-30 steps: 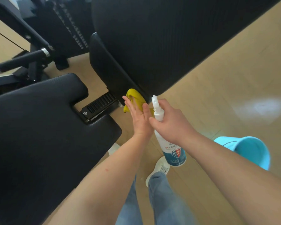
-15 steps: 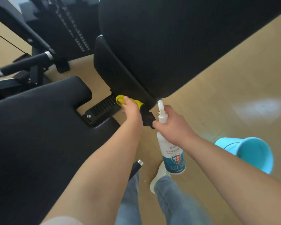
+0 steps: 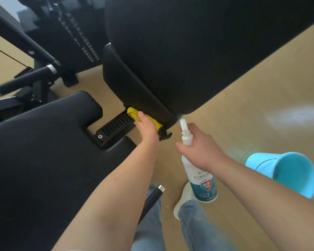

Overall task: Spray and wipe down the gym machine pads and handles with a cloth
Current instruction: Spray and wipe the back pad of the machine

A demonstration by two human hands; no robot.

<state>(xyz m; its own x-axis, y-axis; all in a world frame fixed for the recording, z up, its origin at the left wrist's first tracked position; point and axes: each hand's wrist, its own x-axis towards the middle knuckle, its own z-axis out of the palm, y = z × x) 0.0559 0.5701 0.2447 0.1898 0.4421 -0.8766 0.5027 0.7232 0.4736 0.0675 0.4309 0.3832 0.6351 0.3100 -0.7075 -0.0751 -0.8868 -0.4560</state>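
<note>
Wipes along the lower edge of the back pad [image 3: 170, 51] with the yellow cloth [image 3: 134, 113], bunched and pinned there under the left hand [image 3: 147, 129]. Thumb laid over the cloth; remaining fingers hidden behind the pad edge, so the extent of their curl cannot be told. Grips the spray bottle [image 3: 201, 178] at the neck with the right hand [image 3: 201, 149], fingers wrapped closed, nozzle up and angled toward the same pad edge, just beside the cloth. Bottle body hanging above the floor [image 3: 243, 105], near a shoe.

Likely faults from this position:
- Cloth slipping off the narrow edge: caused by pressure from the thumb alone, or by a fast stroke. Likely to leave the underside unwiped.
- Spray landing on the left wrist or the floor rather than the pad: caused by triggering with the nozzle this close to the hand. Slippery floor a probable result.
- Coverage gaps: seat pad [image 3: 43, 151] and black handle [image 3: 152, 198] apparently not yet in contact with the cloth.
- Knocking the blue bucket [image 3: 288, 173]: caused by swinging the right elbow outward.
</note>
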